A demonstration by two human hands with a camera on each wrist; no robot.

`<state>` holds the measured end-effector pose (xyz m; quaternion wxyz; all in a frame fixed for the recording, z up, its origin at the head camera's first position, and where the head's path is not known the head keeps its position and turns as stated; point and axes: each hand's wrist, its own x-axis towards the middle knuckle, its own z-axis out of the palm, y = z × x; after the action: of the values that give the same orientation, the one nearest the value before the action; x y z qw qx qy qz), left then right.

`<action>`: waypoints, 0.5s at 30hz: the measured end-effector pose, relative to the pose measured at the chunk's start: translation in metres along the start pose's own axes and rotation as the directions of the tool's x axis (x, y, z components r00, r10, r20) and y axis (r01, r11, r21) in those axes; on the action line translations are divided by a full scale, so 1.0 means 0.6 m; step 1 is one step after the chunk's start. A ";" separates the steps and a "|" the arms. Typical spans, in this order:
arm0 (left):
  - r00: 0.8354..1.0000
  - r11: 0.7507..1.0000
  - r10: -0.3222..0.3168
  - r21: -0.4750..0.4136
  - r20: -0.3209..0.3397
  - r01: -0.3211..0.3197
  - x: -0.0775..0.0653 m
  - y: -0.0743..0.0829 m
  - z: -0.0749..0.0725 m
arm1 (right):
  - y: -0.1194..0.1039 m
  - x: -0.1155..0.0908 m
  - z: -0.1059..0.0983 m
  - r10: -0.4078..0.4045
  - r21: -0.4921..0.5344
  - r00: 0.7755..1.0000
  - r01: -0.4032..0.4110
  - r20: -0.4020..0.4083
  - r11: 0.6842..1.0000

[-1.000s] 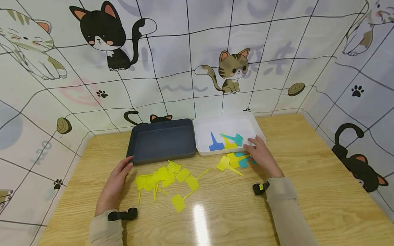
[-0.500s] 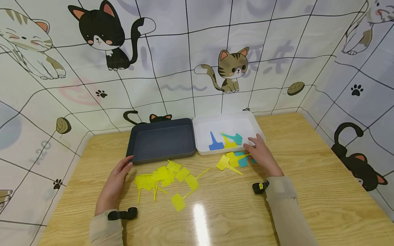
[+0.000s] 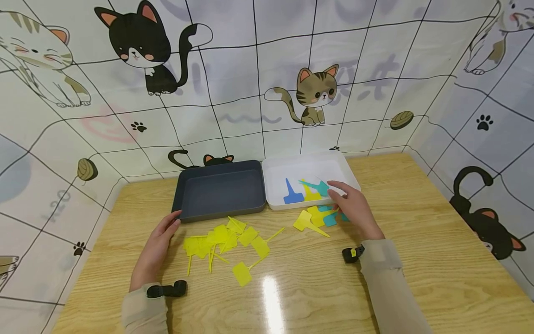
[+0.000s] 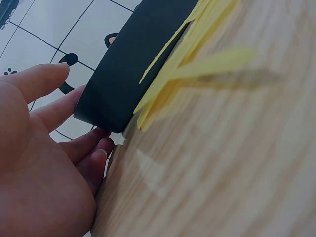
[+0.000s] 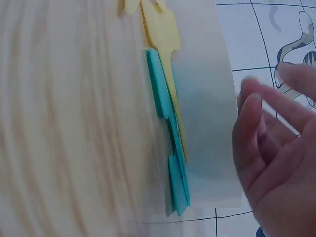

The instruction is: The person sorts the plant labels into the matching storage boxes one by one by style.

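Spread left fingers (image 4: 61,106) are touching the dark tray (image 3: 221,192) corner, while loosely bent right fingers (image 3: 341,186) are hovering beside probably light, bendy tags (image 3: 330,219) best pinched by their stems (image 3: 319,231).

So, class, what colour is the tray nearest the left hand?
Dark blue-grey; that tray shows best in the head view.

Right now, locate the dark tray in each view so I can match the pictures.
Head: the dark tray sits left of centre, beside the white tray.
Left wrist: upper left of centre, its outer wall showing.
Right wrist: not in it.
Shared landmark: the wooden table, in all three.
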<state>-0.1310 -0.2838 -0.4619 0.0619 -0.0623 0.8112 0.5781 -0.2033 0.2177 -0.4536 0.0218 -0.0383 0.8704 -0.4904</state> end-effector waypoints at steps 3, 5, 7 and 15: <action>1.000 1.000 -0.003 -0.005 0.001 0.003 -0.006 0.015 0.002 | -0.007 -0.001 0.003 -0.022 0.019 1.000 0.022 0.011 1.000; 1.000 1.000 -0.005 -0.001 0.001 0.005 -0.010 0.022 0.003 | -0.012 -0.002 0.005 -0.033 0.008 0.999 0.033 0.020 0.999; 1.000 1.000 -0.005 0.005 0.002 0.005 -0.011 0.026 0.003 | -0.015 -0.002 0.006 -0.027 -0.027 0.998 0.029 0.048 0.999; 1.000 1.000 0.000 -0.005 0.014 0.000 -0.011 0.026 0.003 | -0.017 0.000 0.022 0.030 -0.169 0.941 0.029 0.336 0.985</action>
<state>-0.1270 -0.2769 -0.4465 0.0674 -0.0584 0.8095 0.5803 -0.2016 0.2009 -0.4516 0.1671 -0.1233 0.8928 -0.3998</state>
